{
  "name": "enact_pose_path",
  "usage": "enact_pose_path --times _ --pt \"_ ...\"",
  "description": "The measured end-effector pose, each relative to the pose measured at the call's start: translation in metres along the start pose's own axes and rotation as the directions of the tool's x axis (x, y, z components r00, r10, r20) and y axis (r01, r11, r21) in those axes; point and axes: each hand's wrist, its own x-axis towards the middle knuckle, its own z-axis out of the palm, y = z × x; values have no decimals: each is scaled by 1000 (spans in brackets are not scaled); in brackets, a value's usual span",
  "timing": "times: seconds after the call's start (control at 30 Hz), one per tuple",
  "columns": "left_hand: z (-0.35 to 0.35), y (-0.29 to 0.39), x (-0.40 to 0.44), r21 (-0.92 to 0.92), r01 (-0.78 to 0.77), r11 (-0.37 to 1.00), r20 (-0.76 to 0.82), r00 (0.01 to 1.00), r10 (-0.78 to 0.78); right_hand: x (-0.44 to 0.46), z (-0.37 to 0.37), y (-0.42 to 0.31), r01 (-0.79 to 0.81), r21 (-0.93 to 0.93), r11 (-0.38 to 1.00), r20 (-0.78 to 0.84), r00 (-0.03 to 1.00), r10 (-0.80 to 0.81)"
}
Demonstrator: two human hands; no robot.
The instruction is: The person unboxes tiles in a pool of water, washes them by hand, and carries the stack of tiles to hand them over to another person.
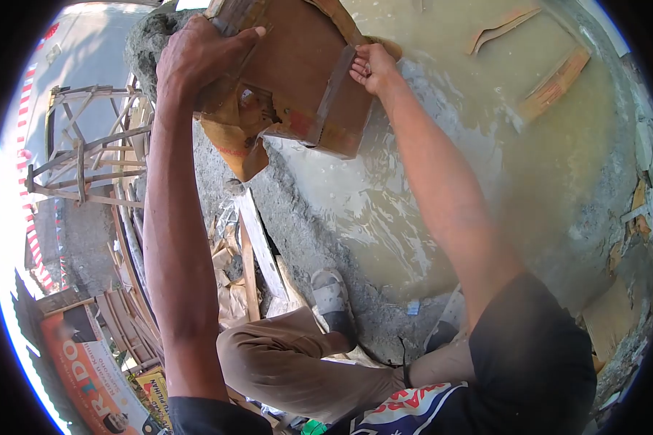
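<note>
Cardboard box: held up, seemingly over the edge of murky water, torn at lower left.
Left hand: closed around left edge, probably to carry the weight.
Right hand: gripping right edge, perhaps to keep balance.

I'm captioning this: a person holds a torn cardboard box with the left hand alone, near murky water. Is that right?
Not with the left hand alone: the head view shows the right hand holding the torn cardboard box too, near murky water.
</note>
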Motion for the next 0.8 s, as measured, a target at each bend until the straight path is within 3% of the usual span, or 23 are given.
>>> enact_pose_path --times 0.17,0.27,0.37,0.47,0.57,0.77,0.8 --pt "1 0 0 -21 1 1000 12 1000 -1 -5 -3 5 81 -137 987 -7 997 -83" --pt "3 -2 2 -4 -17 1000 -11 1000 17 -12 -2 -2 300 -304 904 38 952 -303" --pt "5 -2 2 3 -21 1000 -38 999 21 -17 4 -6 486 -524 700 134 858 -496" --pt "5 -1 2 -6 -4 1000 -5 1000 4 -10 -3 -15 511 -716 475 230 816 -530" --pt "6 -2 1 -39 -45 998 -40 998 43 -10 -8 -15 597 -717 360 310 736 -602" --pt "3 0 0 1 -41 999 -4 999 41 -28 -5 -27 508 -856 92 343 693 -635" --pt "2 1 0 -8 -41 999 1 999 41 -30 -3 -26 514 -858 -2 379 629 -679"
